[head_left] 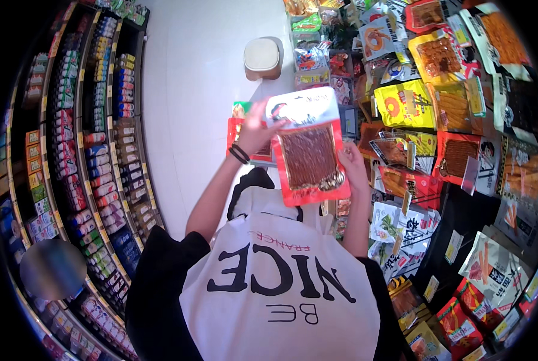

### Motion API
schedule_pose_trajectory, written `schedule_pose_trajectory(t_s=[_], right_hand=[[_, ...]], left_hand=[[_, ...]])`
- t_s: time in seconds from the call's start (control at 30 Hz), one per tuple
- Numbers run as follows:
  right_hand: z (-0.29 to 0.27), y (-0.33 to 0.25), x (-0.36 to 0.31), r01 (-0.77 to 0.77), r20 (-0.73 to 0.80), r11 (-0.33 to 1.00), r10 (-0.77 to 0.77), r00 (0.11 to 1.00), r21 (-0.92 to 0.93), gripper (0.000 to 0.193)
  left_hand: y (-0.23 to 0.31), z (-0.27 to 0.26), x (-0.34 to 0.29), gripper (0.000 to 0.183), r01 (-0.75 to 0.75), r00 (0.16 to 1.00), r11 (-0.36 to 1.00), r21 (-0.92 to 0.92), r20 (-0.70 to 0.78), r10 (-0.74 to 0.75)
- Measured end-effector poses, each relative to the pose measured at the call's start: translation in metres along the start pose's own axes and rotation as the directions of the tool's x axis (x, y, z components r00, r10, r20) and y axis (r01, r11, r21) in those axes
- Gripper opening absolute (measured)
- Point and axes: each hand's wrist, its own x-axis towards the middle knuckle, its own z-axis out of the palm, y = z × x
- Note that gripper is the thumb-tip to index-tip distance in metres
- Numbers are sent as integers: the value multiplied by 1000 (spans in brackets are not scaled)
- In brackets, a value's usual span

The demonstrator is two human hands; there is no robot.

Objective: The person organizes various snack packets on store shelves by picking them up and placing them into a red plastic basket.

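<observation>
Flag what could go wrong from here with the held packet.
The red-and-white snack packet could slip, since the right hand holds it by its side edge. The partly hidden red packet might fall: the left hand is blurred, its hold unclear.

Pouch (311,159) between left grip (254,133) at its ten o'clock and right grip (353,165) at its four; second packet (235,130) partly behind, toward ten; shelves (139,96) of containers (67,108) at nine; displayed packets (406,103) at three; stool or bin (262,55) on the floor (187,72) at twelve.
</observation>
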Motion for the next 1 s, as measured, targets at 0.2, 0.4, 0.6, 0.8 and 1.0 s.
schedule_pose_trajectory(t_s=[0.2,0.4,0.6,0.8,1.0], right_hand=[[60,9,71,-195,398,978,210,893,-77,28],[105,70,33,-602,439,479,415,796,639,45],[106,130,37,-340,85,836,338,937,431,33],[103,136,110,-169,-167,986,167,972,-1,30],[105,154,163,-95,-152,986,74,986,-137,27]], left_hand=[[-72,-82,2,21,472,876,750,-463,345,-337],[-137,-95,-60,15,641,761,642,-421,245,-600],[-178,-52,-114,16,642,736,585,-496,184,-652],[-223,-19,-112,18,616,739,675,-407,2,-673],[-260,2,-82,22,691,683,692,-208,-125,-720]])
